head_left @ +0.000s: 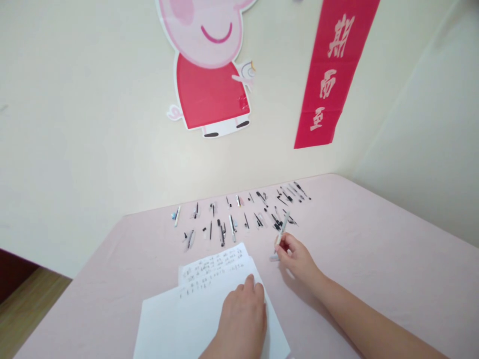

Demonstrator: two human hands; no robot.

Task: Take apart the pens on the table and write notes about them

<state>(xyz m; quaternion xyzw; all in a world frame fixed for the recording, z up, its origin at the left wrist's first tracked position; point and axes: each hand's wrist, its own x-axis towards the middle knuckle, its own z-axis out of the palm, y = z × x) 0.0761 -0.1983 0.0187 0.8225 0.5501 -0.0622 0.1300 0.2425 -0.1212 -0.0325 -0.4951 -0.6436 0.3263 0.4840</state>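
Observation:
Between the thumb and fingers of my right hand (295, 257) is a pale, slim pen (283, 227), tilted with its upper end towards the wall. A small grey piece, perhaps a pen cap (274, 258), lies on the table just below that hand. My left hand (245, 311) rests palm down on a white sheet of paper (168, 324), its fingers stretched forward. Beyond its fingertips, a second sheet (213, 262) with handwritten lines lies partly under the first. Some handwriting also shows at the top of the front sheet.
Pens, caps and pen parts (221, 233) lie in two rows across the far side of the pink-covered table (101, 279). Behind them rises a pale wall (93, 124) with a cartoon pig sticker (213, 94) and a red banner (337, 75).

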